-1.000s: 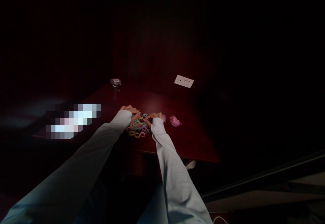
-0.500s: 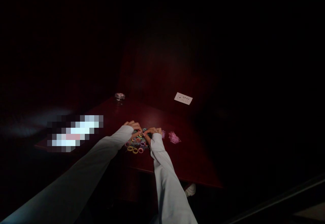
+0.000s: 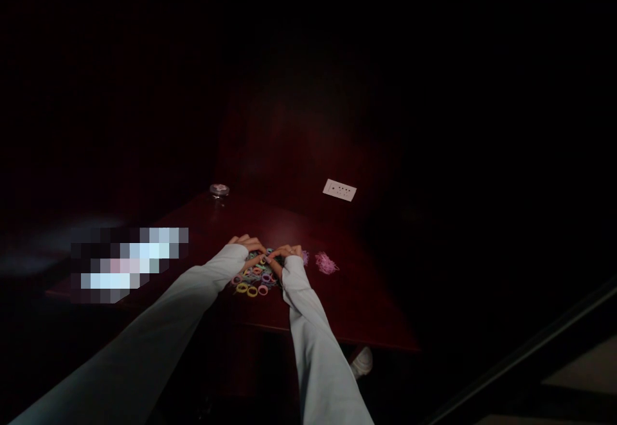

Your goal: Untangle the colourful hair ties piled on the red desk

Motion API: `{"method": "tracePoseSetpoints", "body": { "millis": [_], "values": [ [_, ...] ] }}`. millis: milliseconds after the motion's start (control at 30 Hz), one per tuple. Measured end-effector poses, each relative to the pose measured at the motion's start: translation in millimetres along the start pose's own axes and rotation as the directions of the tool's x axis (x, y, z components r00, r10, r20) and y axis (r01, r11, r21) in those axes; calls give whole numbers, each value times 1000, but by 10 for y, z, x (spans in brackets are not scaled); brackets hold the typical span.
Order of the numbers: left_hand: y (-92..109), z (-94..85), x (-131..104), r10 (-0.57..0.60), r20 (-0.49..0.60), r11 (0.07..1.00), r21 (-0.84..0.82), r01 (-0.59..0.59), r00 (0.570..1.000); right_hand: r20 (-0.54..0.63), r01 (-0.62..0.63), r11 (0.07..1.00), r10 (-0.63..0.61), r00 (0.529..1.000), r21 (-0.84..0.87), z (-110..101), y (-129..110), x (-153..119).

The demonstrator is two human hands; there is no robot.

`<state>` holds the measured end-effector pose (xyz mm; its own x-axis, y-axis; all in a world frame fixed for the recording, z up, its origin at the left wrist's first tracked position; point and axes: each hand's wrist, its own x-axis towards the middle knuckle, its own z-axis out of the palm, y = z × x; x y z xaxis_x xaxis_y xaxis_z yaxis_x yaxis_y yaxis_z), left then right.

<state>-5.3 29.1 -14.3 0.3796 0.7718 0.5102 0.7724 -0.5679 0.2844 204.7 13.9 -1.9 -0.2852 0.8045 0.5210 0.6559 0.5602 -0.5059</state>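
A pile of small coloured bands and rings lies on the dark red table. Over its far side my left hand and my right hand meet, thumbs and forefingers almost touching. The fingers of both are pinched together, and whatever is between them is too small to make out. Two yellow rings and a pink ring lie at the near edge of the pile. Right of my right hand sits a heap of pink bands.
A clear jar with a lid stands at the table's far left. A bright blurred-out patch covers the left side. Beyond the table is a white panel with dark dots. A white shoe shows below the near edge.
The whole view has shifted a little, so the table and its objects appear slightly left and lower. My hands stay pinched together over the pile.
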Motion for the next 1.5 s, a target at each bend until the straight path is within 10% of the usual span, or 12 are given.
{"method": "tracePoseSetpoints", "body": {
  "millis": [533,900,1500],
  "values": [
    [-24,-140,3,-48,88,997,-60,53,995,-45,1,1000,-3,999,-24,52,54,62],
    [103,-217,-36,-42,-11,999,-18,42,999,-398,-383,910,297,868,-157,-261,239,37],
    [35,-492,-52,-307,-377,940,26,341,874,-366,-523,807,415,833,-274,-318,246,-39]
  ]
}}
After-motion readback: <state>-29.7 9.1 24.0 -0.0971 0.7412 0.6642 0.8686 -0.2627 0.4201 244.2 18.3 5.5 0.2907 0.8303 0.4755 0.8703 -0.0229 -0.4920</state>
